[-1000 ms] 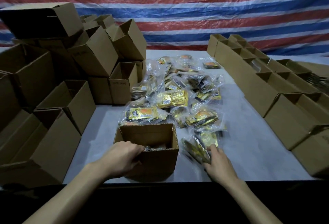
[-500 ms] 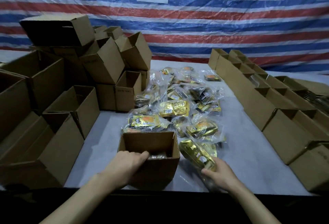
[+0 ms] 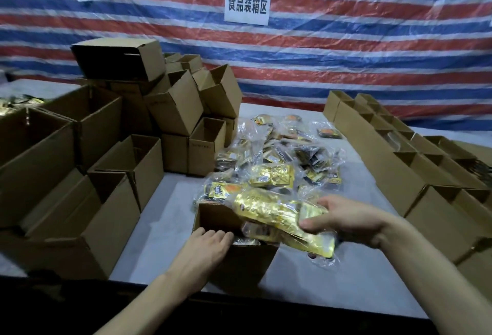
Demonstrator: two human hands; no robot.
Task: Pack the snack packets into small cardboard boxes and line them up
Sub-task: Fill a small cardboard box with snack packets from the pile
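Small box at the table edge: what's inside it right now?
A packet edge shows inside the small box, beside the left hand. The right hand holds a gold packet bundle over the opening, hiding the rest.

The clear bag of gold foil snack packets [image 3: 277, 215] hides most of the small open brown cardboard box [image 3: 213, 219]'s inside; its print is too blurred to read. Right of that box the row of brown cardboard boxes [image 3: 394, 172] runs off the edge; left of it, stacked brown cartons [image 3: 106, 228] do too.
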